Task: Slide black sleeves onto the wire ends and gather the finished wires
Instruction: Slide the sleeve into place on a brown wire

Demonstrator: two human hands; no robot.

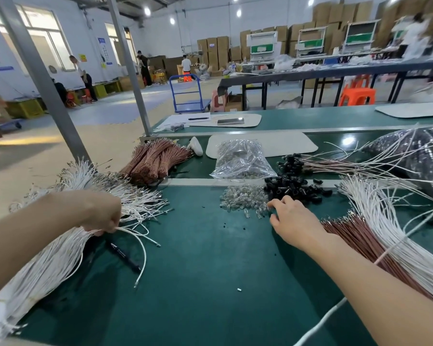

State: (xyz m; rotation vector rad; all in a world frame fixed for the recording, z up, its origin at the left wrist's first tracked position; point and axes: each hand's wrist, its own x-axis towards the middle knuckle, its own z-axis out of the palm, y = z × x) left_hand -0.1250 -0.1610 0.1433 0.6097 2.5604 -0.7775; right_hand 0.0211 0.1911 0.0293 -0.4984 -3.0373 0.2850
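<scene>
Green bench mat (pixel 210 270) fills my view. My left hand (pixel 103 216) curls tightly around a thick bundle of white wires (pixel 60 253) at the left edge. My right hand (pixel 293 221) lies loosely spread, holding nothing, just beside the black sleeves (pixel 293 188) heaped mid-bench.

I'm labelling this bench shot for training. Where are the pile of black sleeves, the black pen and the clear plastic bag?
pile of black sleeves (pixel 294 189): head view, middle of the loose heap.
black pen (pixel 125 255): head view, mid-barrel.
clear plastic bag (pixel 243 161): head view, centre of the bag.
</scene>
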